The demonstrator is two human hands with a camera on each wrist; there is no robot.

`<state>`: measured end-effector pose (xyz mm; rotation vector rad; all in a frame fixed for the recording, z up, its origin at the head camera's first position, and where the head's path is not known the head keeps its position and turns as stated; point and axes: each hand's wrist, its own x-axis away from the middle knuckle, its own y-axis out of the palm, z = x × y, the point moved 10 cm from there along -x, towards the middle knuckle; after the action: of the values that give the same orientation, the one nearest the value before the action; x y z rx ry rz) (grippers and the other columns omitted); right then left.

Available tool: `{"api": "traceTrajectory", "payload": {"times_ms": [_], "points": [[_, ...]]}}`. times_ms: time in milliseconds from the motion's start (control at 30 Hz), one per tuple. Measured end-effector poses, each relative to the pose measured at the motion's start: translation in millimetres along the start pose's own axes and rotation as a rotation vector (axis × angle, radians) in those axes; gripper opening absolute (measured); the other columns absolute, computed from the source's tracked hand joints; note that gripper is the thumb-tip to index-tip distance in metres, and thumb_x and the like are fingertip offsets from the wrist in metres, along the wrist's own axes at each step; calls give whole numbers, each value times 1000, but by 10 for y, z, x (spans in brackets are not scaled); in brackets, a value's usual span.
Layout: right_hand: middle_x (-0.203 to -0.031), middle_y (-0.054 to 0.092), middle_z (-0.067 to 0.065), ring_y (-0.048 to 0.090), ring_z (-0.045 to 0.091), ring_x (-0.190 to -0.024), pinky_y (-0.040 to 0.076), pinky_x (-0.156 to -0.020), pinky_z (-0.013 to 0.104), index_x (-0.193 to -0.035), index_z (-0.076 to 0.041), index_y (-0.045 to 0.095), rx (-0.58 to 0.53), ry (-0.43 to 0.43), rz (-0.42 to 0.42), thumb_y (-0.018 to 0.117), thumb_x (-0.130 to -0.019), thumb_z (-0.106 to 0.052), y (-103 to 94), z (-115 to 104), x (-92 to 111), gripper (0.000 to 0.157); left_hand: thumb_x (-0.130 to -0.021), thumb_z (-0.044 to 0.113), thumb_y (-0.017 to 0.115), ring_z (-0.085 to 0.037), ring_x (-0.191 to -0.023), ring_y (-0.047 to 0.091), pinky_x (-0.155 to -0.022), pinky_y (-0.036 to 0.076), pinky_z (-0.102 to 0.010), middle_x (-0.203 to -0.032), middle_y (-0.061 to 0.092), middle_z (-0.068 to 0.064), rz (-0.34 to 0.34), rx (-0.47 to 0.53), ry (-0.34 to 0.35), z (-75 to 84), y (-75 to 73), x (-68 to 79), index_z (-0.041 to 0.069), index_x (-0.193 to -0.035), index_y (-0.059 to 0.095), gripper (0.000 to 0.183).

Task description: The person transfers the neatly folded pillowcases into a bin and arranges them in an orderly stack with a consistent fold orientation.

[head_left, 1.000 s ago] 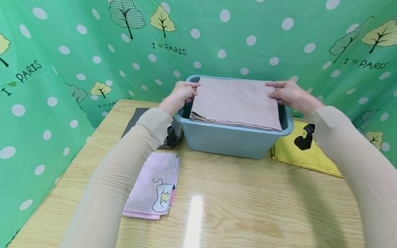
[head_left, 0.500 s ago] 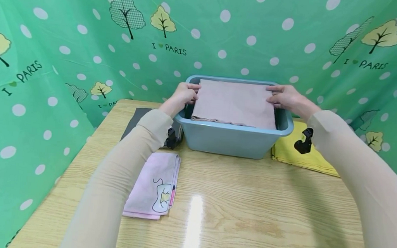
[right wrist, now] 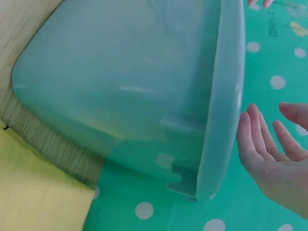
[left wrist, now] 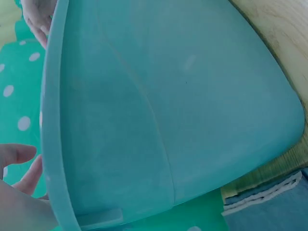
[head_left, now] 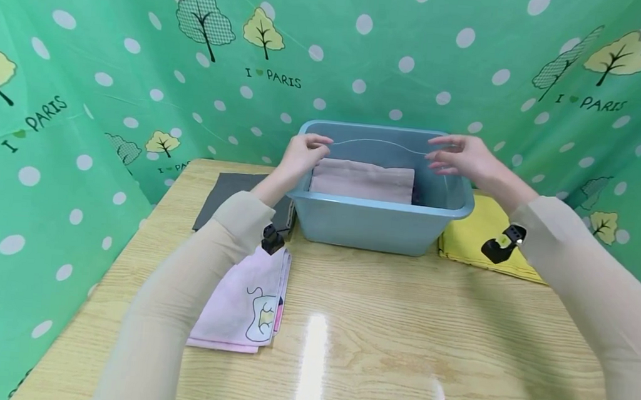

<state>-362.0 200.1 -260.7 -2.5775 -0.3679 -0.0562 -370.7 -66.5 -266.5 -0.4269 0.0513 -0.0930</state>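
Note:
A folded pinkish-beige cloth [head_left: 363,181] lies down inside the blue plastic tub [head_left: 360,225], toward its left side. My left hand [head_left: 303,155] hovers over the tub's left end, its fingers bent loosely with nothing between them. Over the right end is my right hand [head_left: 462,158], fingers spread and holding nothing. In the right wrist view that hand [right wrist: 274,154] stands just beyond the tub's rim [right wrist: 226,106], palm and fingers relaxed. The left wrist view has part of the left hand [left wrist: 21,192] beside the rim, thumb and finger apart.
A dark grey folded cloth [head_left: 233,193] lies left of the tub, with a pink folded cloth [head_left: 245,294] bearing a cartoon print in front of it. To the right lies a yellow folded cloth [head_left: 470,237]. A green dotted curtain [head_left: 365,59] hangs behind the wooden table [head_left: 379,317].
The pinkish-beige cloth has gone from the tub's top down into it, and both hands have let go of it. The tub's inner back wall now shows.

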Motion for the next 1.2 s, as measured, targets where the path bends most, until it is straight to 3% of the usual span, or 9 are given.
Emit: {"api": "traceTrajectory", "payload": {"times_ms": [133,400,633,967,1200], "points": [[-118,55,16,59,4,-84,49,-78,25,-131,-2,39,32,-42,6,48,-91,-19,41,-70,102,44,-89,12,48,-21,-89,53,-73,45,-29,-111,57,-10,-10,10,55,57,6,87,7,-114,59,27],[-102,63,1,60,6,-82,49,-76,25,-126,-2,44,24,-107,26,50,-91,-17,119,-168,292,39,-89,11,50,-21,-98,54,-81,46,-33,-111,57,-11,-31,46,135,183,31,252,6,-114,58,27],[-101,62,1,60,6,-82,48,-72,21,-124,-4,47,74,-165,55,52,-90,-20,137,-233,459,38,-88,8,51,-19,-99,53,-85,43,-26,-109,59,-11,-18,73,215,301,54,410,2,-113,58,26],[-97,61,-11,60,5,-83,47,-70,19,-123,-8,48,77,-192,93,53,-89,-25,82,-189,702,39,-87,6,52,-18,-94,54,-82,44,-26,-107,60,-13,-28,98,357,464,163,641,0,-110,59,25],[-96,61,-13,60,6,-84,48,-72,20,-123,-9,49,93,-185,127,54,-88,-26,45,-135,875,39,-86,4,51,-17,-91,55,-78,45,-27,-106,60,-12,-38,129,411,521,259,788,0,-108,60,24]]}}
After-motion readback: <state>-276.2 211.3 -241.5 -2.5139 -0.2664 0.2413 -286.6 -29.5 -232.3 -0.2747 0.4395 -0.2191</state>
